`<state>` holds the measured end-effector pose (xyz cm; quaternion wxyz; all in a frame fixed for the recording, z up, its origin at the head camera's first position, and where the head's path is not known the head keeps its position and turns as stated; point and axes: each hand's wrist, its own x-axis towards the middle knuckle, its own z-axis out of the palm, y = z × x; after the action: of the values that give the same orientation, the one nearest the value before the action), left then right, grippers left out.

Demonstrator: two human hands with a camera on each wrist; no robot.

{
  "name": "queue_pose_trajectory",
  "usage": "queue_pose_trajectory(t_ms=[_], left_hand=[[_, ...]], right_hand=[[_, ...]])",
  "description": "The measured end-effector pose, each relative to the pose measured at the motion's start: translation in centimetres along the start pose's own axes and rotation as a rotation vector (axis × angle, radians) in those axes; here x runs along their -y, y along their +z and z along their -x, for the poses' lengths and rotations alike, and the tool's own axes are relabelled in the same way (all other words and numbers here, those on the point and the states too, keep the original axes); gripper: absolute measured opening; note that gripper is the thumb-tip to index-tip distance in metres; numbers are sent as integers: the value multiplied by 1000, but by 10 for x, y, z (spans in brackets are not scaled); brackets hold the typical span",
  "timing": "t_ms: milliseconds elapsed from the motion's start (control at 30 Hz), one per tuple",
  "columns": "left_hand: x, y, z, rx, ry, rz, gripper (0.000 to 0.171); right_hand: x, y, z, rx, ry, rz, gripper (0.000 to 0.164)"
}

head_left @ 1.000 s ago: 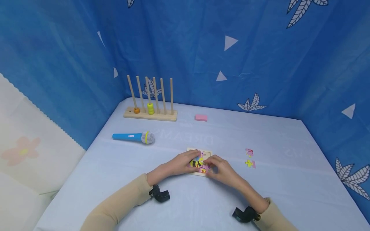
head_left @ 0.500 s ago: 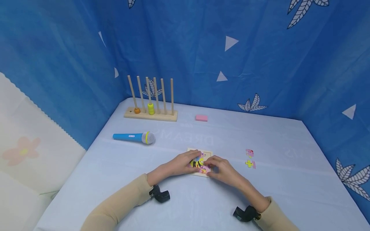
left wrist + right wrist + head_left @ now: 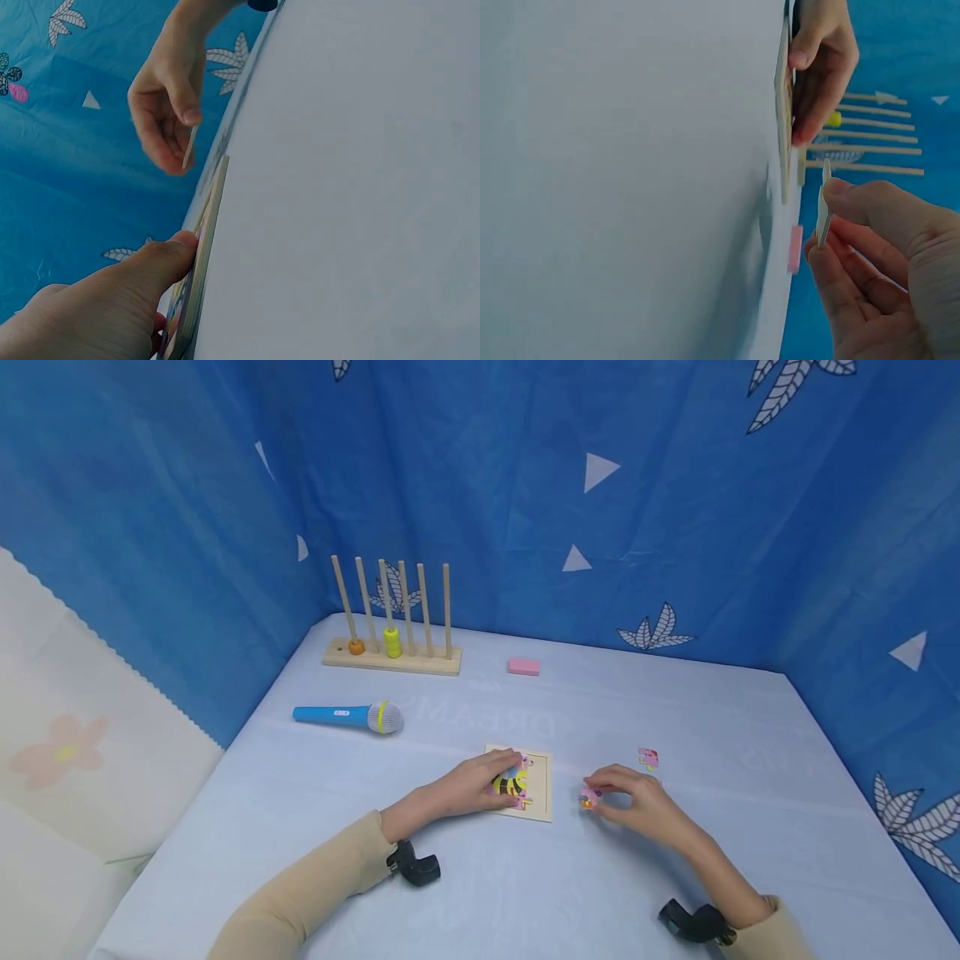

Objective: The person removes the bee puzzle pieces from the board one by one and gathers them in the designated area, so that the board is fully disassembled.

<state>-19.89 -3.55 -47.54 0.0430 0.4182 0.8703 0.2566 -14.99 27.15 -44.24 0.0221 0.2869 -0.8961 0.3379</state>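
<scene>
A small wooden puzzle board (image 3: 541, 789) with a bee picture lies mid-table, its right part showing bare wood. My left hand (image 3: 472, 787) rests on the board's left part, its fingers and thumb lying over the bee pieces. To the right of the board, my right hand (image 3: 645, 810) pinches a pink puzzle piece (image 3: 588, 799) between thumb and fingers. Seen edge-on in the right wrist view, that puzzle piece (image 3: 824, 206) is held off the table. Another loose pink piece (image 3: 648, 757) lies just beyond the right hand, which mostly hides a yellow-and-pink one.
A blue toy microphone (image 3: 347, 717) lies to the left. Behind it stands a wooden peg rack (image 3: 390, 664) with orange and yellow beads. A pink block (image 3: 523, 667) is near the back edge. Blue patterned cloth (image 3: 480, 502) hangs behind the table.
My right hand has lifted a pink piece out of the board's right side and moved right with it, uncovering bare wood. The left hand has stayed on the board.
</scene>
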Motion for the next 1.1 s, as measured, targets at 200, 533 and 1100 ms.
queue_pose_trajectory(t_ms=[200,533,1100], left_hand=[[0,0,2,-1,-6,16,68],[0,-1,2,-1,-3,32,68],[-1,-1,2,-19,7,22,69]], right_hand=[[-24,-20,35,-72,-52,100,38],[-37,-33,61,-122,-79,232,40],[-13,-52,40,-131,84,109,40]])
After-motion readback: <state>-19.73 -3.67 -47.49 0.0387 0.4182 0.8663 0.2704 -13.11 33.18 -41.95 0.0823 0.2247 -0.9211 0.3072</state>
